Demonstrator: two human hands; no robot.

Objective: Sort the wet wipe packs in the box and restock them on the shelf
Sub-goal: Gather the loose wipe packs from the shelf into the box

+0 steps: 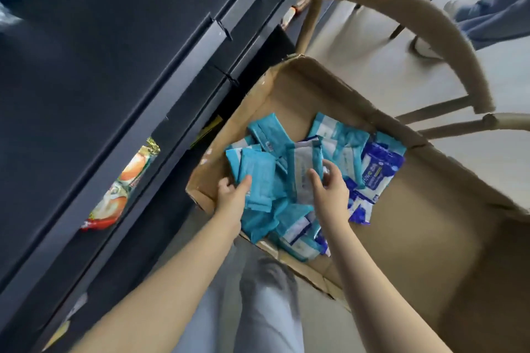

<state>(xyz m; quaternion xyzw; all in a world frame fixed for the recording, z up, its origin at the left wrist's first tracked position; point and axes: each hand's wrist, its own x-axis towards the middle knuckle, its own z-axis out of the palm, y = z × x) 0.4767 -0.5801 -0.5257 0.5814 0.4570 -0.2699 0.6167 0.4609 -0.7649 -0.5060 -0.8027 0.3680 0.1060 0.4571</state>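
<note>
You've barely begun: your left hand grips a teal wet wipe pack, I cannot tell your right hand's grip, and the cardboard box holds a mixed pile of packs.

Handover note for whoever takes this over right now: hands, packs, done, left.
Left hand: grips a few teal packs over the near-left corner of the cardboard box.
Right hand: pinches a white-fronted pack on top of the pile.
In the box: loose teal pile in the middle, dark blue packs along its right side.
Shelf: no wipe packs visible on it in this view.
Done: sorting started.
Left: separate the colours, restock the shelf.
</note>
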